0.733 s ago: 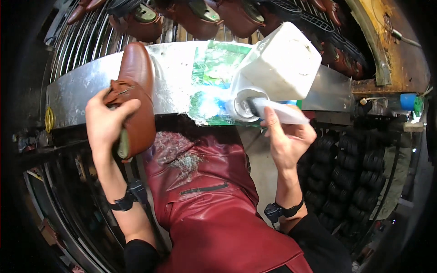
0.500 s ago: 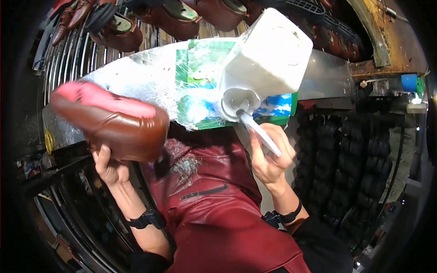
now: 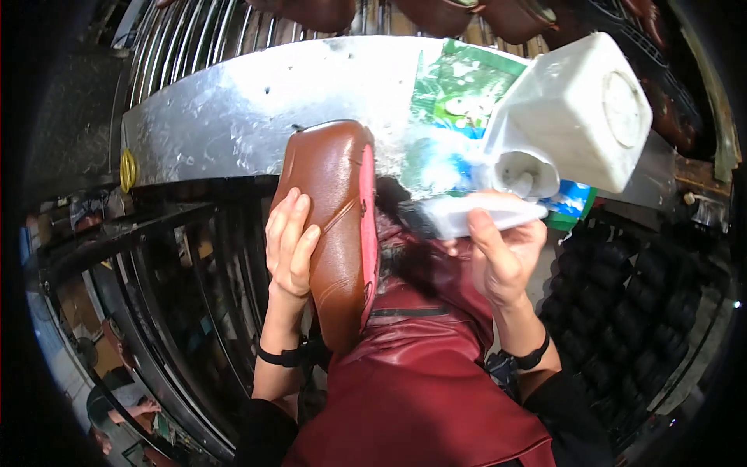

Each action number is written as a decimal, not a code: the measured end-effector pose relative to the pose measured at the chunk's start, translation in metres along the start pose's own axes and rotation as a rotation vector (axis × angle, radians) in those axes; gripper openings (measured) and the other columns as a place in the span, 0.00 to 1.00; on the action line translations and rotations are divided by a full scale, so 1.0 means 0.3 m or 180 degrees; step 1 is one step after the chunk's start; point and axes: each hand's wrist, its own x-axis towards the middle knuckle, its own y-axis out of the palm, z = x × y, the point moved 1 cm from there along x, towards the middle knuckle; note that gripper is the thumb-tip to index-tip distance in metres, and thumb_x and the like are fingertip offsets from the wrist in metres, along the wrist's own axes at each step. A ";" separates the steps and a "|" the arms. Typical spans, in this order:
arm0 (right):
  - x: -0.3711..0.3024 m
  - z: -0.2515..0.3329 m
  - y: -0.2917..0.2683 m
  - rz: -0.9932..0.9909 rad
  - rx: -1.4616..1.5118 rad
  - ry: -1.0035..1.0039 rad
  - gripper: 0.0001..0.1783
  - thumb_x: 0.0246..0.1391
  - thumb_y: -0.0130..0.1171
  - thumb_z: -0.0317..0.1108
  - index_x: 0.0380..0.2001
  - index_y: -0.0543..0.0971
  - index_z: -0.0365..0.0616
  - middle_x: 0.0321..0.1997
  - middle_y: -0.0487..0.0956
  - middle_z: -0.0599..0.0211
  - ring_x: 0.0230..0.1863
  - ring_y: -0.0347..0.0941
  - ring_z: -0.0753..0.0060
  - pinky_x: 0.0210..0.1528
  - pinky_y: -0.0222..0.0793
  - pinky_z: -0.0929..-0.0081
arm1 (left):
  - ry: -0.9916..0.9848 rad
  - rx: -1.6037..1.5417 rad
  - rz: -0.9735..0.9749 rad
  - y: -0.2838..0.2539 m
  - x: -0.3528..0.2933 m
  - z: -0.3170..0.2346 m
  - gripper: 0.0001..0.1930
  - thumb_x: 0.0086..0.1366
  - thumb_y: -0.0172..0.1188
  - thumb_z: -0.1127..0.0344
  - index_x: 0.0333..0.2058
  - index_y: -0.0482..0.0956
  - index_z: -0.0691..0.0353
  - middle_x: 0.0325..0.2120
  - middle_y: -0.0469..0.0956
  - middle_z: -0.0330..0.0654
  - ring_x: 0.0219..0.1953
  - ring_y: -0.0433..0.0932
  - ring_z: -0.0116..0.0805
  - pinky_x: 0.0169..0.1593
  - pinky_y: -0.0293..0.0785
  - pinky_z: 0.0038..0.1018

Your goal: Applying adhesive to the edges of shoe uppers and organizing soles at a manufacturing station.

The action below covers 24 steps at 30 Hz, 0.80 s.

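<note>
My left hand [image 3: 289, 245] grips a brown leather shoe upper [image 3: 331, 183] from its left side, fingers spread over the leather. The shoe stands on edge, its pink underside [image 3: 369, 233] turned to the right. Between the fingers and thumb of my right hand [image 3: 507, 261] is a brush with a whitish handle [image 3: 486, 216]. Its dark bristle end, smeared by motion, points left toward the pink underside, apparently just short of it. Right behind the brush lies a tilted white plastic jug [image 3: 564, 109] with a cut-open mouth [image 3: 527, 175] facing me.
A metal worktop [image 3: 226, 128] carries a green and blue printed sheet [image 3: 467, 89] under the jug. Brown shoes [image 3: 424, 15] stand on a roller rack behind. Dark racks [image 3: 210, 272] are at the left. A yellow ring [image 3: 128, 170] hangs at the worktop's left edge.
The brush has come out of the jug's mouth and swung left. My left hand has brought the shoe right, turning it from lying crosswise to upright lengthwise, pink side facing right.
</note>
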 end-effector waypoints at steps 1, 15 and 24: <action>0.022 -0.020 0.031 0.0084 0.0001 0.0055 0.05 0.63 0.64 0.22 0.39 0.83 0.28 0.32 0.84 0.56 0.27 0.80 0.73 0.27 0.74 0.78 | -0.0042 0.0006 0.0030 0.002 -0.001 -0.001 0.17 0.68 0.61 0.77 0.53 0.71 0.64 0.59 0.77 0.62 0.61 0.77 0.63 0.61 0.78 0.53; 0.370 -0.089 0.181 0.0288 -0.0771 -0.0139 0.10 0.61 0.70 0.28 0.39 0.85 0.31 0.29 0.86 0.61 0.24 0.80 0.74 0.26 0.73 0.76 | 0.0047 0.0012 0.0044 -0.024 0.010 0.019 0.14 0.68 0.61 0.75 0.51 0.74 0.66 0.56 0.79 0.62 0.60 0.79 0.62 0.60 0.78 0.52; 0.173 -0.060 0.120 0.0425 -0.0508 0.0189 0.08 0.62 0.69 0.28 0.39 0.85 0.32 0.31 0.86 0.62 0.25 0.80 0.78 0.27 0.74 0.80 | 0.0097 0.0008 -0.0162 -0.022 0.035 0.007 0.17 0.64 0.64 0.77 0.51 0.76 0.67 0.55 0.80 0.60 0.58 0.80 0.60 0.59 0.79 0.49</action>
